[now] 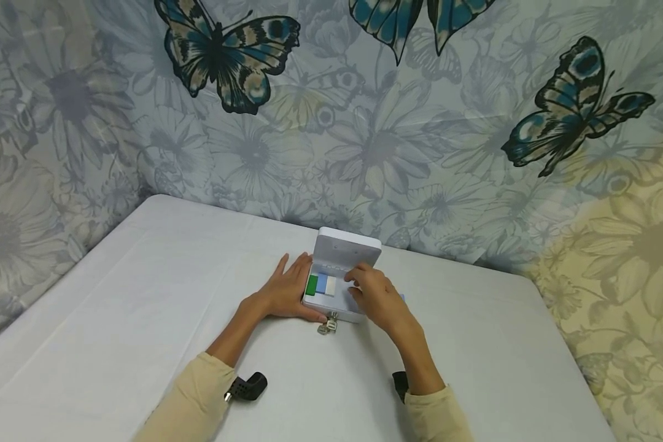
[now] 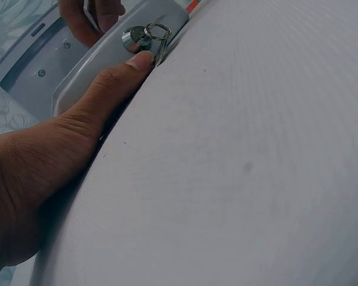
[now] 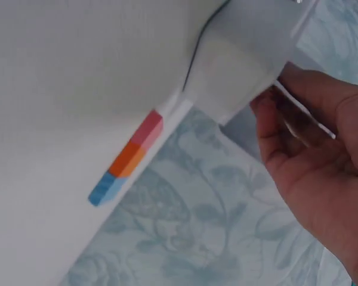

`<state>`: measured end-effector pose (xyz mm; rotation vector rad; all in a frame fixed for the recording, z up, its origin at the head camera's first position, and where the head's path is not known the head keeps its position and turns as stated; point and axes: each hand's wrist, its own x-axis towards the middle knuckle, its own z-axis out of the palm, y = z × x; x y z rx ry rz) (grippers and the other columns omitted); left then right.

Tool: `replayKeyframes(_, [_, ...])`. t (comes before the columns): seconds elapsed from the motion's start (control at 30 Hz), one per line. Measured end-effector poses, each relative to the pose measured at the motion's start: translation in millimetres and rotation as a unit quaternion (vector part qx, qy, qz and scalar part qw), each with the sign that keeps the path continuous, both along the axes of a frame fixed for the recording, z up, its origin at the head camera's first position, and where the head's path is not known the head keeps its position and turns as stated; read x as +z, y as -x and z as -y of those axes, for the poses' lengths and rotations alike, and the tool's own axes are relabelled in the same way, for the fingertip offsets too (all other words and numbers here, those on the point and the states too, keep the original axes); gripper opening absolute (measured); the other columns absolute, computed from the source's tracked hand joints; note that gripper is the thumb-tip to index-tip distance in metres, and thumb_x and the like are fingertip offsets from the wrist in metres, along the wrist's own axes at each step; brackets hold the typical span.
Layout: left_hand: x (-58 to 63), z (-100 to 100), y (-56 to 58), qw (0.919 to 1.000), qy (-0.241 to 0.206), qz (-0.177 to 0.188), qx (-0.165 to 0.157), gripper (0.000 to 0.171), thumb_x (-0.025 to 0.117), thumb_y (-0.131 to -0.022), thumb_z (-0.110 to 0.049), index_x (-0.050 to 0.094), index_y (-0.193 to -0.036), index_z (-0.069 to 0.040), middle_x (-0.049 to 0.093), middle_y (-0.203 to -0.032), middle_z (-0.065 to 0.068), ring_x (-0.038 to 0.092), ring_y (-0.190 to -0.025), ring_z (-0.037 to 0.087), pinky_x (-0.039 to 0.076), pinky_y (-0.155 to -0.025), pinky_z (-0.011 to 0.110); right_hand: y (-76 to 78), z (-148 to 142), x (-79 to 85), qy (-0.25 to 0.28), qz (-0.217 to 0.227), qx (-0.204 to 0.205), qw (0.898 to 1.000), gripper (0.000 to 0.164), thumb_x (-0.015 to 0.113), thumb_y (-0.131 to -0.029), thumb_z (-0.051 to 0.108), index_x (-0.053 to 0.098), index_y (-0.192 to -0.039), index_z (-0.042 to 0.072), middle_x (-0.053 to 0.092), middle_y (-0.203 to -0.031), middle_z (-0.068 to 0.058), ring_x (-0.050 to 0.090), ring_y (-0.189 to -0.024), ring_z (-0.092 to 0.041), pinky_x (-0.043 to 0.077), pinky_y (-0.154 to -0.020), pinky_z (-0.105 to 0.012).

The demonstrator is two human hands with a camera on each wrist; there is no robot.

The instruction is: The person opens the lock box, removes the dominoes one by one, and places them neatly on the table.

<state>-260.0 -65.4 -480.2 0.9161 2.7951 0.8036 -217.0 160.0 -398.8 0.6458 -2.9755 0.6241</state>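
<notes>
The right hand [image 1: 377,294] is over the right part of a white box [image 1: 339,312], its fingers bent; whether its grip holds anything cannot be told. The left hand [image 1: 287,293] is released, its extended fingers resting along the box's left side and its thumb along the near side, just beside the lock [image 2: 135,39] and its keys [image 1: 327,326].

The box stands on the tabletop [image 1: 475,356], near the far edge. Its long axis runs left to right, the right end turned slightly nearer; the lock faces the near side. The lid [image 1: 346,248] is raised along the far side and leans back, leaving the top open. Within, at the left, a green block [image 1: 312,285], a blue block [image 1: 321,283] and a white block [image 1: 331,286] lie side by side; the floor to their right is partly covered by the hand.

Beyond the box's right end, a pink block [image 3: 148,128], an orange block [image 3: 127,158] and a second blue block [image 3: 109,187] form an end-to-end row, pink nearest the box. White tabletop extends widely to left, right and near; a floral wall covering [image 1: 376,147] rises behind the far edge, limiting room there.
</notes>
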Motion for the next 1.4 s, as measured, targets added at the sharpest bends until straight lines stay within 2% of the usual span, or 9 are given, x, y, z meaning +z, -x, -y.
replayKeyframes(0.2, [3.1,-1.6,-0.9,1.0000,0.009,-0.001,0.001,0.125,0.082,-0.079,-0.063,0.016,-0.165,-0.001,0.020,-0.173,0.022,0.010,-0.165,0.039,-0.001,-0.131,0.067,-3.3,8.5,-9.3,-0.037,0.018,0.071,0.997,0.031,0.069,-0.095,-0.007,0.070,-0.126,-0.004,0.069,-0.135,-0.015,0.065,-0.129,-0.034,0.055,-0.109,-0.048])
replayKeyframes(0.33, [3.0,-2.2,-0.8,0.9999,0.011,-0.003,0.000,0.126,0.083,-0.078,-0.062,0.016,-0.165,-0.001,0.019,-0.173,0.023,0.010,-0.165,0.040,-0.001,-0.131,0.067,-3.7,8.9,-13.5,-0.052,0.027,0.090,0.994,0.030,0.066,-0.097,-0.006,0.070,-0.127,-0.004,0.067,-0.138,-0.017,0.063,-0.131,-0.037,0.052,-0.112,-0.050])
replayKeyframes(0.53, [5.1,-3.2,-1.6,0.9999,0.011,-0.002,0.002,0.126,0.083,-0.078,-0.062,0.015,-0.165,-0.001,0.019,-0.173,0.022,0.010,-0.165,0.039,0.000,-0.131,0.067,-3.2,7.6,-13.0,-0.061,0.022,0.066,0.996,0.020,0.068,-0.097,-0.004,0.075,-0.115,-0.001,0.070,-0.123,-0.013,0.066,-0.117,-0.034,0.055,-0.106,-0.048])
replayKeyframes(0.67, [2.1,-3.2,0.5,0.9999,0.013,-0.004,0.002,0.126,0.083,-0.078,-0.064,0.015,-0.165,-0.001,0.019,-0.174,0.022,0.009,-0.165,0.039,-0.001,-0.131,0.066,-3.4,9.5,-13.2,-0.076,0.016,0.036,0.996,0.027,0.071,-0.096,0.001,0.073,-0.124,0.001,0.068,-0.127,-0.014,0.064,-0.120,-0.035,0.053,-0.110,-0.050])
replayKeyframes(0.8, [0.4,-2.1,1.9,0.9999,0.013,-0.009,0.001,0.126,0.083,-0.078,-0.064,0.016,-0.165,-0.001,0.019,-0.173,0.023,0.009,-0.165,0.039,-0.001,-0.131,0.067,-3.2,11.5,-15.2,-0.090,0.015,0.030,0.995,0.032,0.072,-0.097,0.004,0.073,-0.129,0.006,0.067,-0.131,-0.017,0.063,-0.120,-0.035,0.052,-0.111,-0.052])
replayKeyframes(1.0, [4.4,-1.1,-0.9,0.9999,0.015,-0.006,0.003,0.125,0.082,-0.078,-0.064,0.016,-0.165,-0.001,0.020,-0.173,0.023,0.010,-0.165,0.039,0.000,-0.131,0.068,-2.6,11.9,-17.7,-0.090,0.011,0.026,0.996,0.021,0.075,-0.094,0.004,0.077,-0.115,0.007,0.071,-0.117,-0.014,0.062,-0.107,-0.031,0.058,-0.101,-0.047])
replayKeyframes(1.17, [4.8,-0.7,-1.6,1.0000,0.008,-0.003,0.002,0.126,0.083,-0.078,-0.062,0.015,-0.165,-0.001,0.020,-0.173,0.024,0.011,-0.165,0.040,0.000,-0.130,0.068,-1.5,14.4,-16.9,-0.073,0.028,0.002,0.997,0.015,0.076,-0.093,0.002,0.075,-0.106,0.008,0.071,-0.114,-0.012,0.063,-0.108,-0.032,0.057,-0.102,-0.047])
replayKeyframes(1.4, [2.7,-0.5,-1.0,0.9999,0.009,-0.005,0.001,0.125,0.082,-0.079,-0.062,0.016,-0.165,-0.001,0.020,-0.173,0.023,0.011,-0.165,0.040,0.000,-0.130,0.068,1.1,16.7,-16.8,-0.027,0.039,0.002,0.999,0.026,0.081,-0.085,-0.004,0.074,-0.109,0.004,0.068,-0.108,-0.015,0.063,-0.102,-0.030,0.060,-0.097,-0.045])
